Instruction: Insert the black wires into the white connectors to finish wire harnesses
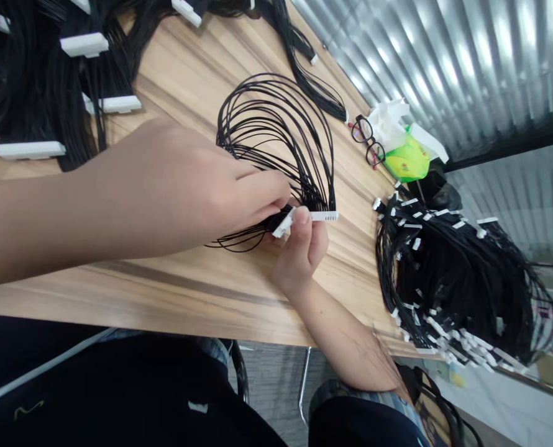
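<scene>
A loop of thin black wires (276,118) arches up from two white multi-pin connectors, and its lower strands trail out under my hands. My right hand (302,248) is shut on these connectors, its thumb pressing on the nearer white connector (282,225). The other white connector (324,216) sticks out past my right thumb. My left hand (230,183) reaches in from the left, its curled fingers over the wires right above the nearer connector. Its palm hides part of the bundle.
The wooden table (187,81) carries finished black wire harnesses (38,93) at upper left and a heap of them (458,292) at right. Glasses (367,138) and a green package (407,158) lie at the far edge, beside a corrugated metal wall (453,62).
</scene>
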Demonstrator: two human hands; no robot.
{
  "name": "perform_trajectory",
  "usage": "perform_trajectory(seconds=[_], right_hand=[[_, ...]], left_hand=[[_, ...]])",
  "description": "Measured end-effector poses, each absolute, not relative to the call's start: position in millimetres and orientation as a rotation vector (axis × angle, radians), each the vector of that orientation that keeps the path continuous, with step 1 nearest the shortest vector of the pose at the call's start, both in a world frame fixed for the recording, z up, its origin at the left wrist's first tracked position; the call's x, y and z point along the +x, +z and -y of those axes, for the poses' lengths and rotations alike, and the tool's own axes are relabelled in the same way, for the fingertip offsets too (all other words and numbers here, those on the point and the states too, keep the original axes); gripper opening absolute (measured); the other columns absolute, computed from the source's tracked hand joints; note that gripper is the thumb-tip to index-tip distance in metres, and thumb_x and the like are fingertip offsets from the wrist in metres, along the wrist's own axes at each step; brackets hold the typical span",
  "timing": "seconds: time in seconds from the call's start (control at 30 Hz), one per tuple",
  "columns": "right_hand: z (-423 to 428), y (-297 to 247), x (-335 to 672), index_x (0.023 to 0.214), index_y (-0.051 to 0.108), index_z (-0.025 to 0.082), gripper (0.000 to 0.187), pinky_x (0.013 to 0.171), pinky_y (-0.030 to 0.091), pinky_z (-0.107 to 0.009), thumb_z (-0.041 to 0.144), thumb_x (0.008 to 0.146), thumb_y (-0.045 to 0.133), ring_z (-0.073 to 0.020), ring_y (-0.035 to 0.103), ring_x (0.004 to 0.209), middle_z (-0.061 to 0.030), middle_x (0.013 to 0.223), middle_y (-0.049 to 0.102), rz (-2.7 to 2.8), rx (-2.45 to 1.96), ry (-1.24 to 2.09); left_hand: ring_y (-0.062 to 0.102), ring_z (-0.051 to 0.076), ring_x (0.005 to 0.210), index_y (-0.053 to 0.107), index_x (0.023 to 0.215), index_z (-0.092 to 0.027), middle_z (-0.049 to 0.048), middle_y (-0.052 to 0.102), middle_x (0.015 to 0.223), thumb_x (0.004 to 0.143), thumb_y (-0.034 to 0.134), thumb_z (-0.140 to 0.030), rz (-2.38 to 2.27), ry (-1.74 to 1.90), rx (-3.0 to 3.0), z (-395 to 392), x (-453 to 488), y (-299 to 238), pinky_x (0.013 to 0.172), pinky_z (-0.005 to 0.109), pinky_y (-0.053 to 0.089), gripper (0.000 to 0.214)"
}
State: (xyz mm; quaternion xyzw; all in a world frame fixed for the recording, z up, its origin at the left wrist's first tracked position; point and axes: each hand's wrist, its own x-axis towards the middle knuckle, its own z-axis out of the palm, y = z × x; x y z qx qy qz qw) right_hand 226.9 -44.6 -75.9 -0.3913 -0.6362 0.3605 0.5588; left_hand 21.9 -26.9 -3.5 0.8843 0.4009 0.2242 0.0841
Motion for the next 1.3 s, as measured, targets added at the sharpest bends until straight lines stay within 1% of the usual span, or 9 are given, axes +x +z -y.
perform_trajectory(seconds=[0.17,0.27,0.37,0.53,0.7,0.87,0.93,1.03,1.3], right_hand=[[44.1,-76.1,225.9,0.086,0.063,0.026,0.032,0.059,0.054,-0.029,0.045,0.107,0.049,-0.0131,0.055,0.055,0.0053,0.061,0.051,1.521,-0.899,0.846],[39.6,-70.1,222.1,0.089,0.063,0.026,0.033,0.057,0.054,-0.028,0.051,0.105,0.050,-0.0132,0.058,0.058,0.0038,0.066,0.057,1.414,-0.976,0.858],[33.8,-66.1,217.6,0.084,0.058,0.026,0.034,0.051,0.051,-0.025,0.055,0.102,0.055,-0.0114,0.055,0.052,0.0047,0.062,0.056,1.259,-1.001,0.831],[34.3,-66.0,215.3,0.084,0.058,0.026,0.034,0.043,0.044,-0.024,0.051,0.105,0.052,-0.0101,0.050,0.047,0.0061,0.059,0.055,1.314,-0.933,0.855],[36.8,-63.9,216.3,0.083,0.058,0.026,0.034,0.041,0.042,-0.024,0.052,0.105,0.052,-0.0099,0.045,0.045,0.0068,0.060,0.049,1.311,-0.909,0.862],[37.1,-63.6,219.6,0.090,0.065,0.026,0.025,0.050,0.047,-0.022,0.043,0.105,0.056,-0.0092,0.052,0.055,0.0054,0.067,0.053,1.333,-0.800,0.907],[37.9,-65.4,220.8,0.087,0.063,0.026,0.026,0.051,0.047,-0.022,0.042,0.106,0.055,-0.0089,0.052,0.055,0.0052,0.067,0.051,1.347,-0.789,0.896],[39.5,-67.2,221.4,0.084,0.060,0.026,0.029,0.050,0.047,-0.023,0.043,0.106,0.053,-0.0095,0.052,0.055,0.0047,0.066,0.049,1.376,-0.822,0.875],[42.3,-64.0,222.0,0.080,0.055,0.027,0.037,0.040,0.041,-0.024,0.051,0.107,0.048,-0.0106,0.048,0.048,0.0052,0.062,0.047,1.457,-0.934,0.840]], left_hand=[[0.070,0.022,0.091,0.070,0.092,-0.014,0.0021,0.055,0.076,0.107,0.000,-0.040,-1.169,0.512,2.739,21.8,27.4,0.2,0.094,0.051,0.055,0.076],[0.064,0.016,0.087,0.066,0.080,-0.020,-0.0007,0.057,0.080,0.111,0.018,-0.035,-0.976,0.764,2.968,25.4,27.1,2.4,0.087,0.039,0.053,0.059],[0.057,0.014,0.079,0.063,0.076,-0.024,-0.0038,0.059,0.080,0.108,0.046,-0.034,-0.472,1.065,3.144,33.5,26.8,-5.4,0.085,0.037,0.052,0.038],[0.054,0.014,0.071,0.059,0.074,-0.025,-0.0037,0.058,0.074,0.106,0.046,-0.028,-0.114,0.994,3.066,41.0,36.1,-30.0,0.074,0.031,0.054,0.035],[0.051,0.011,0.057,0.061,0.072,-0.023,-0.0036,0.056,0.063,0.111,0.038,-0.030,-0.373,0.991,2.978,37.1,33.7,-22.4,0.055,0.029,0.044,0.046],[0.039,0.008,0.045,0.072,0.096,-0.020,-0.0045,0.050,0.055,0.112,0.022,-0.032,-1.026,0.913,2.837,31.3,25.2,-9.5,0.049,0.021,0.025,0.054],[0.037,0.007,0.045,0.073,0.111,-0.020,-0.0047,0.047,0.054,0.113,0.019,-0.036,-1.192,0.837,2.824,30.0,24.8,-9.4,0.053,0.022,0.035,0.056],[0.051,0.009,0.052,0.072,0.121,-0.024,-0.0038,0.054,0.061,0.111,0.013,-0.032,-1.287,0.709,2.854,29.9,25.1,-9.4,0.064,0.028,0.050,0.060],[0.059,0.005,0.060,0.070,0.124,-0.026,-0.0067,0.060,0.070,0.108,0.015,-0.020,-1.198,0.827,2.941,30.6,19.0,-5.9,0.072,0.026,0.053,0.058]])
